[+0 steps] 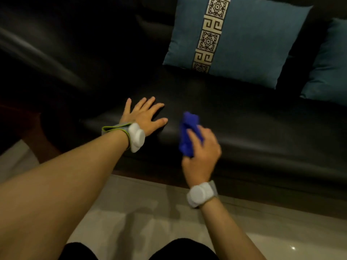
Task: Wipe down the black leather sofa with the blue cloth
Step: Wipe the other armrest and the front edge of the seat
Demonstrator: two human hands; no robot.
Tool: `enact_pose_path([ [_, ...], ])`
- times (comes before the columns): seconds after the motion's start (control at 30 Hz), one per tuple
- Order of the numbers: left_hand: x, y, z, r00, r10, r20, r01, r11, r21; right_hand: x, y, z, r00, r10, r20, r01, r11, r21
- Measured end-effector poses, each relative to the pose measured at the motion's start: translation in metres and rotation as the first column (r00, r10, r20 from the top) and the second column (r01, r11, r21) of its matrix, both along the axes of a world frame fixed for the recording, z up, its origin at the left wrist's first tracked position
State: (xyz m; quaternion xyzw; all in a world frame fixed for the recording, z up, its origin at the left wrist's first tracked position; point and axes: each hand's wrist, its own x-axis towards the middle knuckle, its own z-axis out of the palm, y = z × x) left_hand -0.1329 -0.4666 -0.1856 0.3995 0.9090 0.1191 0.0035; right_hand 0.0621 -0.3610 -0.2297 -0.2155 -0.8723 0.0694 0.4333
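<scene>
The black leather sofa (253, 124) fills the upper half of the head view, its seat cushion running left to right. My left hand (144, 117) lies flat on the seat's left front corner, fingers spread and straight. To its right, my right hand (201, 152) grips a bunched blue cloth (188, 132) near the seat's front edge. The cloth sticks out past my fingers toward the seat; I cannot tell if it touches the leather. Both wrists wear white bands.
A teal cushion (244, 38) with a patterned cream stripe leans against the sofa back. Part of a second teal cushion (330, 68) shows at the right edge. The sofa's armrest (37, 53) rises at the left. Pale tiled floor (140, 212) lies below the sofa front.
</scene>
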Motion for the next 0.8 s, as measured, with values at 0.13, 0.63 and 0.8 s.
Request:
enact_pose_path([
  [0.13, -0.008, -0.003, -0.015, 1.0, 0.009, -0.016, -0.009, 1.0, -0.018, 0.005, -0.014, -0.016, 0.924, 0.177, 0.339, -0.268, 0.932, 0.245],
  [0.63, -0.016, -0.001, -0.018, 0.999, 0.015, 0.029, -0.014, 1.0, -0.028, 0.02, -0.025, -0.089, 0.985, 0.066, 0.16, -0.104, 0.965, 0.241],
  [0.8, -0.015, -0.003, -0.016, 1.0, 0.007, 0.026, -0.006, 1.0, -0.019, 0.076, 0.045, -0.091, 0.969, -0.248, -0.026, 0.249, 0.967, 0.057],
])
